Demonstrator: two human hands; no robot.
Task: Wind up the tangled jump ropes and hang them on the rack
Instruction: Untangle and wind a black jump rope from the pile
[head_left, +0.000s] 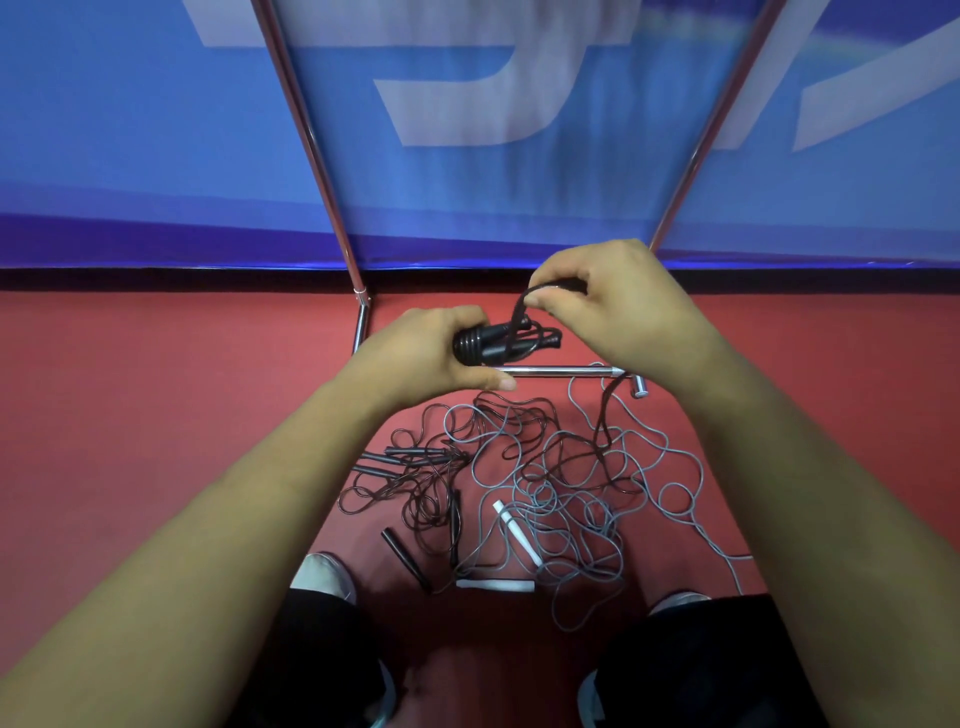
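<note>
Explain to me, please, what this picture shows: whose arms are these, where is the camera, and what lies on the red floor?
There is no machine here. A person wears one camera on the head, looking down, so both arms are their own. The left hand grips black handles; the right hand pinches the black rope joined to them, which trails down to the floor. On the red floor lie tangled ropes: a grey rope with white handles, and more black ropes. The chrome rack stands behind, before a blue banner.
</note>
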